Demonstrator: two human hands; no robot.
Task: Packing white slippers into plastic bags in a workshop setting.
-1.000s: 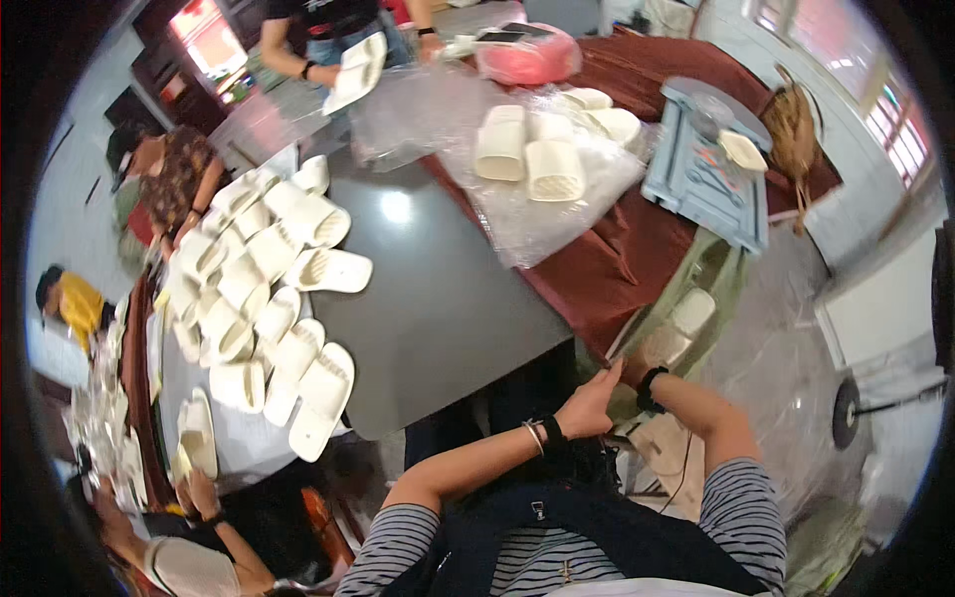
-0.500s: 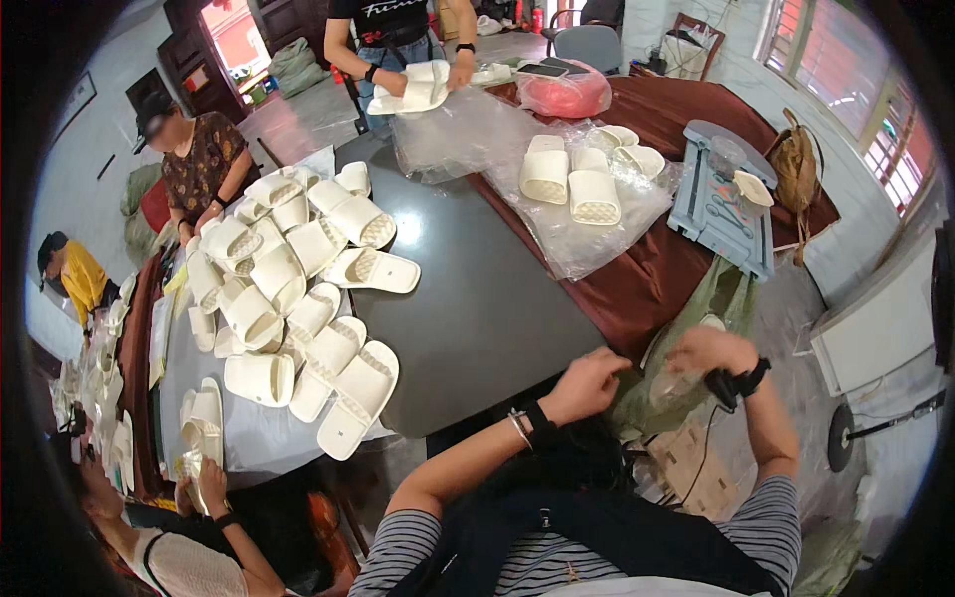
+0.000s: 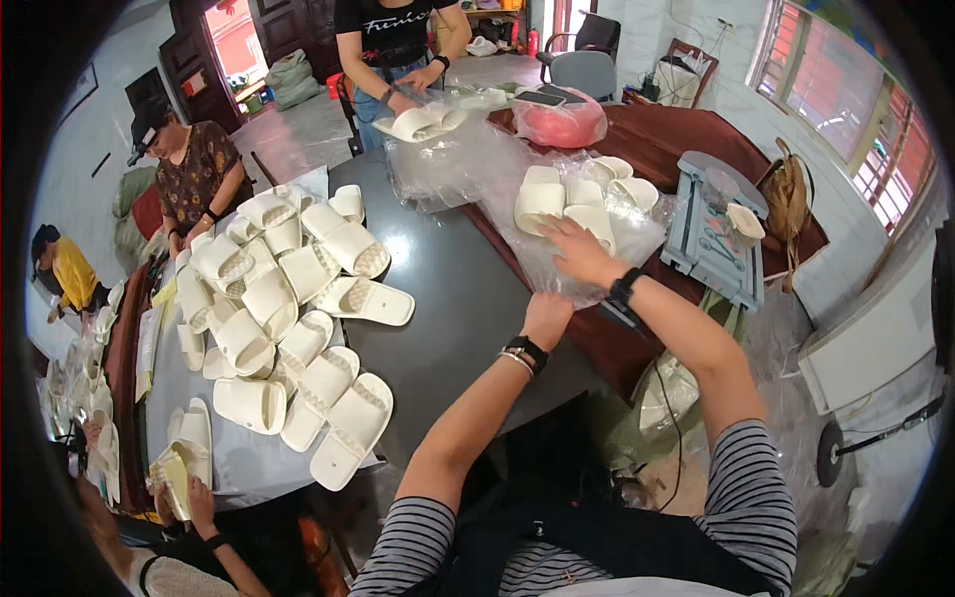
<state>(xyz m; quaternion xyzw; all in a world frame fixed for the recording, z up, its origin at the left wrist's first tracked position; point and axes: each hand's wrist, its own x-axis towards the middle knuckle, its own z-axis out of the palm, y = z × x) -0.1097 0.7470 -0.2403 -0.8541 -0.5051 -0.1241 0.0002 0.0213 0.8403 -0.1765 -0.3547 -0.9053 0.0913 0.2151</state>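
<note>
Workroom with a dark round table (image 3: 448,298) at its middle, a dark red cloth (image 3: 686,149) over its far right part, and several people standing or sitting round it. On the left half of the table lies a big loose heap of cream slippers (image 3: 288,308), some stacked, some sole up, reaching to the near left edge.

The person's right hand (image 3: 582,254) lies flat with the fingers spread on a sheet of clear plastic (image 3: 557,269) that holds a small cluster of cream slippers (image 3: 577,194) on the right side of the table, just past the fingertips. A dark watch sits on that wrist. The left hand (image 3: 547,316) is just near of it at the plastic's near edge, closed with the fingers curled under; whether it pinches the film cannot be told. It wears a dark band and a bracelet.

More crumpled clear plastic (image 3: 448,164) lies farther off toward the middle, and a pink bag (image 3: 562,124) sits at the far side. A grey-blue tray (image 3: 711,234) stands right of the slippers in plastic, with a brown bag (image 3: 789,199) beyond it. At the far edge a person in a black shirt (image 3: 393,25) holds a pair of slippers (image 3: 418,121). At the left a person in a patterned top (image 3: 194,174) sits by the heap.
</note>
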